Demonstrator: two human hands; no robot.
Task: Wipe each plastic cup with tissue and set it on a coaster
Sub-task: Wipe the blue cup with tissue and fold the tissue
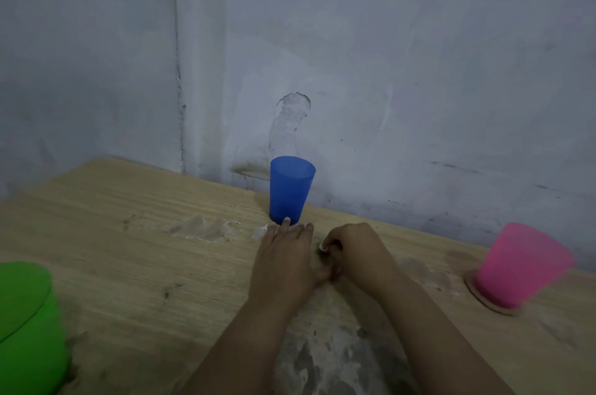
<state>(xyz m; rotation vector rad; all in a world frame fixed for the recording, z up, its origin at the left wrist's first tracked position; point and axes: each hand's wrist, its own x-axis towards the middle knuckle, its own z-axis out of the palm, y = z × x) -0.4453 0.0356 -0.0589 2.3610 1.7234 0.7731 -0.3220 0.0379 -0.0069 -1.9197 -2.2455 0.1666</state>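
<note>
From above, the left hand (285, 257) lies flat on the pale wooden table (129, 265), fingertips at the foot of the upright translucent blue plastic cup (291, 190). Just right of it, the right hand (351, 249) curls round what may be a scrap of white tissue (323, 247). Better to steady the cup low, then wipe around it.

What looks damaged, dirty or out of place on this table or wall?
The wooden table has whitish smears left of the blue cup and grey blotches between the forearms. The wall has a chipped plaster patch above that cup. All three cups stand upright.
</note>
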